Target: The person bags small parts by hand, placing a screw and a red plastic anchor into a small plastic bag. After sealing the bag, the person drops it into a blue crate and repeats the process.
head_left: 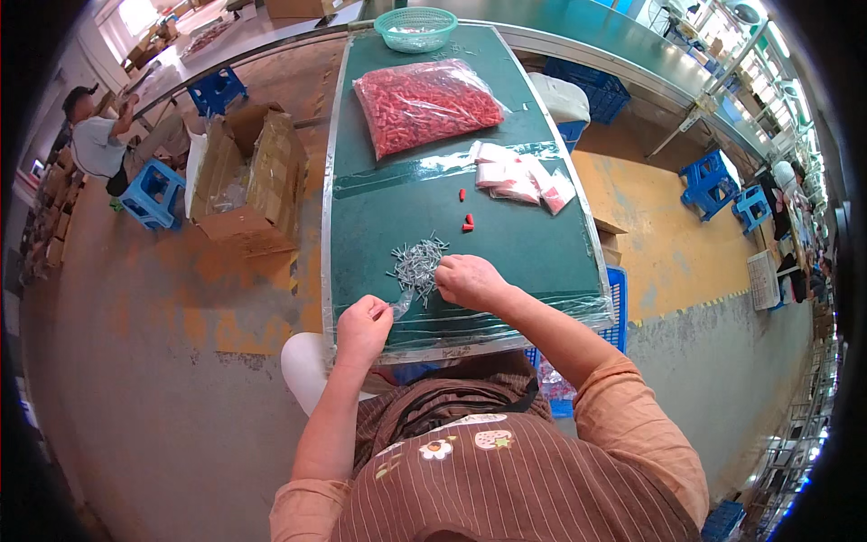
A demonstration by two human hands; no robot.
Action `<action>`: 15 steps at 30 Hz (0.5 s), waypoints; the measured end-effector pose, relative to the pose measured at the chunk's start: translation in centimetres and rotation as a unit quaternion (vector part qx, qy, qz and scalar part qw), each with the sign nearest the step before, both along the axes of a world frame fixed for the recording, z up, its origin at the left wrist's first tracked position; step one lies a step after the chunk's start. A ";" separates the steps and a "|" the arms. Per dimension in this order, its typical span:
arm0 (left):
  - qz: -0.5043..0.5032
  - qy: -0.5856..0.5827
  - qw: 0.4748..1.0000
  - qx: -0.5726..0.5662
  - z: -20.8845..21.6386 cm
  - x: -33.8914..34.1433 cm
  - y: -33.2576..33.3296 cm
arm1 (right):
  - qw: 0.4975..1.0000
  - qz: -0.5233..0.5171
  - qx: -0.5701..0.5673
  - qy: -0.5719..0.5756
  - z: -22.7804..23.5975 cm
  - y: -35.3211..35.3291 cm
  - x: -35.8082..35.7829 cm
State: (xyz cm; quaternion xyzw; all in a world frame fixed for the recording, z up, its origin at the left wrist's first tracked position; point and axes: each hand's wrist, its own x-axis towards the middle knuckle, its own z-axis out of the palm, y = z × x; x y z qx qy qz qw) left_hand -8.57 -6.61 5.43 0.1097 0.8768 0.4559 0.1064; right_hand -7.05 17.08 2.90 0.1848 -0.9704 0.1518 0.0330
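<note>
A loose heap of small grey screws (414, 262) lies on the green tabletop in front of me. My left hand (363, 329), closed at the near left of the heap, pinches a small clear plastic bag (403, 303). At the heap's right edge is my right hand (470, 282), its fingers curled together and touching the screws; what they grip is hidden. Beyond the heap lie a few small red plastic pieces (467, 227). Farther right rests a spread stack of small clear bags with pinkish edges (517, 177).
A large clear bag of red plastic pieces (426, 108) lies farther up the table (375, 221), with a green basket (415, 36) at the far end. An open cardboard box (262, 194) and a blue stool (153, 194) stand left, near a seated person (97, 144). A blue crate (618, 307) is at right.
</note>
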 end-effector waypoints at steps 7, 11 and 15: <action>0.014 -0.023 1.000 0.009 -0.3 -0.2 0.3 | 0.996 0.061 0.067 0.016 0.0 -0.4 -0.4; 0.023 -0.036 0.999 0.017 -0.2 -0.2 1.0 | 0.994 0.007 0.096 -0.056 0.9 -0.9 -0.7; 0.021 -0.021 1.000 0.004 0.2 -0.2 1.9 | 0.990 -0.061 -0.099 -0.075 3.7 -1.6 0.5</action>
